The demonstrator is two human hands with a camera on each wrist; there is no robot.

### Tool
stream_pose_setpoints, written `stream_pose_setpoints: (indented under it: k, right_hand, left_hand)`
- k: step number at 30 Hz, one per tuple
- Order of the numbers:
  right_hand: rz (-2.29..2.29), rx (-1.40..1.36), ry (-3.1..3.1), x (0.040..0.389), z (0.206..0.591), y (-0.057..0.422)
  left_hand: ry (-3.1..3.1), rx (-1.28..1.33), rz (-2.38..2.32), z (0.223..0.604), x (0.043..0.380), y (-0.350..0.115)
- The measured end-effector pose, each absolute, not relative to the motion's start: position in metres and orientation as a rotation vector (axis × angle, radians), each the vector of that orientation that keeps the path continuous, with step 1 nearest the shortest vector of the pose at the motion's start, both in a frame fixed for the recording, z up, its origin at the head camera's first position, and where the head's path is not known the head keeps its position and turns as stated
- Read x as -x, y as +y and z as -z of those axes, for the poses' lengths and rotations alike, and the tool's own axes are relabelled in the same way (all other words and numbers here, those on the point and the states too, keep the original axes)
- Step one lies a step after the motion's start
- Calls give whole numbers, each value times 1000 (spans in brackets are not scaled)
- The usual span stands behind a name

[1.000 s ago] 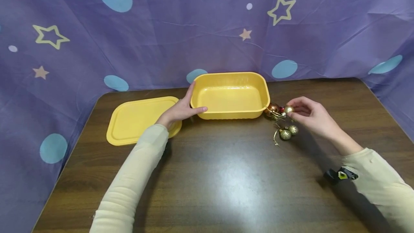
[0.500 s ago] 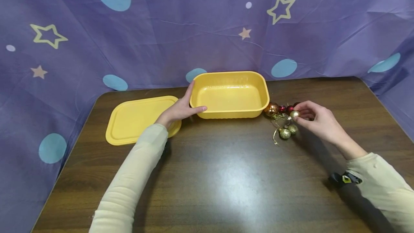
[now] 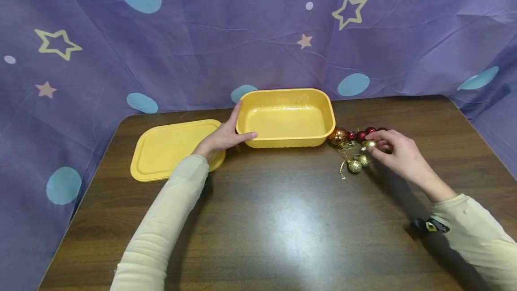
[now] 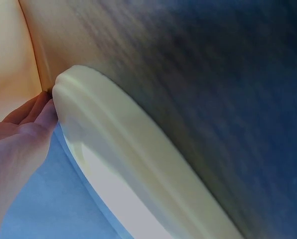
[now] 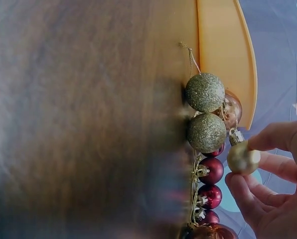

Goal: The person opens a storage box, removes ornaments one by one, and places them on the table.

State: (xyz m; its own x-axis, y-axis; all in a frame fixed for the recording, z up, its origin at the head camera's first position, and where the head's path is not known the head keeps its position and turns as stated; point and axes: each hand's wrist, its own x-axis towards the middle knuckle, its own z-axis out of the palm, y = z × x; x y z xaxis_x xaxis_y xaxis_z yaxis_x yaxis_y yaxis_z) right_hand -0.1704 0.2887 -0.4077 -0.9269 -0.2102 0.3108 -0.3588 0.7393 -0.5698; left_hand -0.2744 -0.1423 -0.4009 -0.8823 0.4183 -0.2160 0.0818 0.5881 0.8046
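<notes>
My left hand rests spread against the left end of a yellow plastic container, its thumb along the front rim. In the left wrist view, the fingers reach past the lid to the container's wall. With thumb and fingertips, my right hand pinches a plain gold Christmas bauble by its sides, its silver cap showing. Close by lie two glittery gold baubles, several red baubles and a shiny copper bauble beside the container's right front corner.
The yellow lid lies flat left of the container, partly behind the left forearm. A purple curtain with stars and dots hangs behind the dark wooden table. Gold strings trail from the baubles.
My right hand has moved slightly right with the gold bauble, away from the copper one, and more red baubles show. The left hand keeps its place on the container.
</notes>
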Motion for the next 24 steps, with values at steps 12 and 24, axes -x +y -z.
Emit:
stream_pose_setpoints:
  k: [12, 24]
  right_hand:
    - [-759, -396, -2769, 166, 407, 287]
    - [-645, -397, -2857, 169, 404, 290]
  left_hand:
    - [2440, -413, -1204, 401, 275, -142]
    - [2443, -435, -1229, 402, 275, -143]
